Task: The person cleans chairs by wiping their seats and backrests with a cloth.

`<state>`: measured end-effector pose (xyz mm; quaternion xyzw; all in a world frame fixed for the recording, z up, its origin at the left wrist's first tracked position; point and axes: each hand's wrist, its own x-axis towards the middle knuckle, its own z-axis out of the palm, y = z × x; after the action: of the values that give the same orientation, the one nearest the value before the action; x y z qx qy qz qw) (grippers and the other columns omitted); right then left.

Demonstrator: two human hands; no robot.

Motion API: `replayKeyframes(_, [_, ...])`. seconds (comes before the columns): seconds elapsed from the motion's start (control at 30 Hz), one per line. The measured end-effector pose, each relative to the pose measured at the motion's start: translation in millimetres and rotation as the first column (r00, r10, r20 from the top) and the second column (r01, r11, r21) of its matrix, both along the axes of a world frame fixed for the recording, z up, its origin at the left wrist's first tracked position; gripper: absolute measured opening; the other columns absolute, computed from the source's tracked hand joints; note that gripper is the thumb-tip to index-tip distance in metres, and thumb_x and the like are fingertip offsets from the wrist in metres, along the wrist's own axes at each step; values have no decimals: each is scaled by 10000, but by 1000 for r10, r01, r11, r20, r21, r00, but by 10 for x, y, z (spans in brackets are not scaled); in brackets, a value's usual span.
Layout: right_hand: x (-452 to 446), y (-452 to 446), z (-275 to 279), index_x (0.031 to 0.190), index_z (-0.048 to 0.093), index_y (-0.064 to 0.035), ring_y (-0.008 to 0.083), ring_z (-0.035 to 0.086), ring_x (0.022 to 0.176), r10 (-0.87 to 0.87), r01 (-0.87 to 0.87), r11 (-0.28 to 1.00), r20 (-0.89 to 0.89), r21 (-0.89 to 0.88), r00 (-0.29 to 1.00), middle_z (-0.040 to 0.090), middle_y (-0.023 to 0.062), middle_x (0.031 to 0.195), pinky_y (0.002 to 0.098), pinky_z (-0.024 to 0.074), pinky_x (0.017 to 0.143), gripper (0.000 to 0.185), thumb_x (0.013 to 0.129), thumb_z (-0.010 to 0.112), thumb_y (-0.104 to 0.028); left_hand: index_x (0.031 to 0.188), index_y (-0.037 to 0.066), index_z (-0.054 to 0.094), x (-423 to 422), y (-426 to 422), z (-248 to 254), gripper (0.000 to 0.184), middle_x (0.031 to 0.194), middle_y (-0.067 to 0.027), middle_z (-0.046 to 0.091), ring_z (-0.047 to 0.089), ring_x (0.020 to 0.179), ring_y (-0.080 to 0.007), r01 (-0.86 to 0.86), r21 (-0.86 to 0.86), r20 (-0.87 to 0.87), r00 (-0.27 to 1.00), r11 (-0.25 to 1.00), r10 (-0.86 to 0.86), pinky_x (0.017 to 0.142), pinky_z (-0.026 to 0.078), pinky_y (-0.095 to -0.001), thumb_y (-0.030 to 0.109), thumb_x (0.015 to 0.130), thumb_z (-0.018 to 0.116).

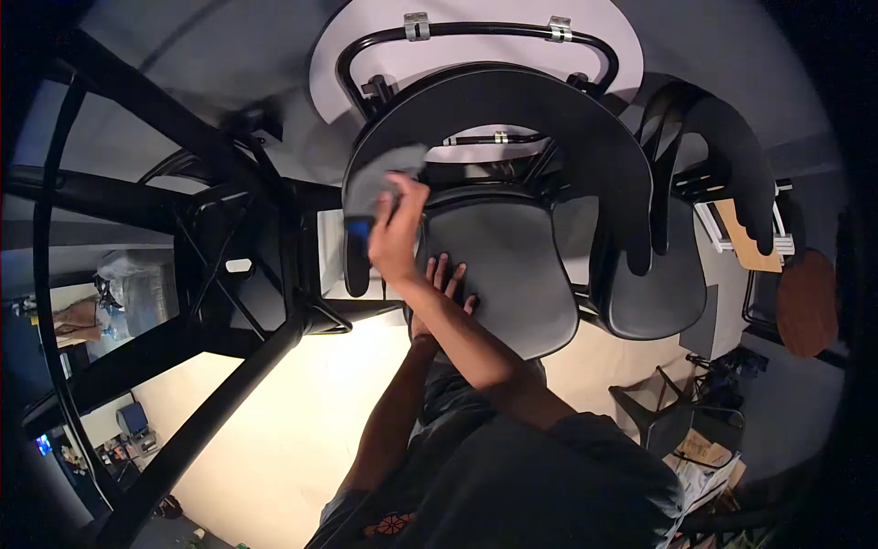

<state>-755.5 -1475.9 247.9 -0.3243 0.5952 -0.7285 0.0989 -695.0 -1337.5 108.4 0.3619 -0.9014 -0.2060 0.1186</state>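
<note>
A black chair with a curved backrest (498, 96) and a dark padded seat (498, 265) stands in front of me. My right hand (398, 233) crosses over my left forearm and grips a grey cloth (384, 174), slightly blurred, against the left part of the backrest. A small blue patch shows at the cloth's lower edge. My left hand (446, 282) rests flat with fingers spread on the left side of the seat, partly hidden behind my right wrist.
A second black chair (654, 284) stands close on the right. Behind the chairs is a folded round white table (357, 55) with black tube legs. A tall black frame (261, 366) rises at left. Farther right are a brown stool top (807, 302) and a black armchair (672, 416).
</note>
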Motion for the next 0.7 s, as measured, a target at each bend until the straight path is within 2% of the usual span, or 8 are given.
replayKeyframes(0.1, [-4,-101,-927,1438,483,-23,365,538,1149,-165,136,985,326,109,931,533,221,1284,428,411,1076,458,984,496,34,1656,233,430,-10,-69,106,747,1786,-168,222,218,1639,-412,6,29,41,999,1000,-8,1298,208,-596,514,993,632])
replayKeyframes(0.17, [-105,-57,-1053,1451,458,-17,366,534,1181,-138,38,981,544,190,828,527,231,1322,425,405,1090,473,983,475,43,1653,233,437,7,-11,116,757,1783,-166,230,228,1636,-410,2,72,89,996,997,-8,1298,225,-588,505,981,657])
replayKeyframes(0.23, [-108,-55,-1015,1465,432,-12,368,531,1214,-102,-20,982,622,186,776,521,240,1361,423,399,1105,488,982,455,53,1651,233,440,6,0,105,756,1782,-165,234,230,1636,-405,5,49,76,997,999,-8,1297,230,-578,504,980,659])
replayKeyframes(0.33, [68,-17,-689,1485,394,-3,371,526,1262,-61,-19,990,532,143,844,512,253,1419,418,390,1126,510,981,424,68,1647,232,449,-15,-17,78,752,1778,-163,248,237,1635,-393,2,-29,34,999,1000,-1,1295,246,-547,500,978,665])
replayKeyframes(0.4, [127,-17,-850,1490,393,-30,343,536,1224,-115,43,985,456,165,883,517,238,1396,404,407,1095,513,987,417,64,1646,231,450,-12,13,96,752,1776,-164,252,241,1633,-393,1,-7,43,999,1000,-1,1293,247,-544,503,979,663])
replayKeyframes(0.47, [146,-83,-954,1501,391,-83,286,557,1149,-209,167,972,278,165,938,528,208,1351,376,441,1033,522,998,403,56,1645,229,453,-31,-11,105,751,1773,-165,262,249,1630,-392,-6,8,44,999,1000,6,1288,249,-539,509,979,658])
replayKeyframes(0.53, [176,-95,-1025,1506,390,-110,258,568,1111,-254,227,961,184,156,949,533,193,1328,363,457,1001,528,1003,396,52,1645,228,454,-23,-12,110,751,1772,-165,267,254,1628,-391,-11,14,44,999,1000,10,1286,251,-536,512,979,656])
replayKeyframes(0.7, [141,-52,-918,1451,394,-37,336,548,1175,-174,71,975,514,213,840,552,216,1315,412,424,1070,446,1013,453,28,1644,228,456,-39,-40,61,774,1768,-167,279,266,1622,-389,5,11,66,998,1000,-5,1279,252,-536,531,962,659])
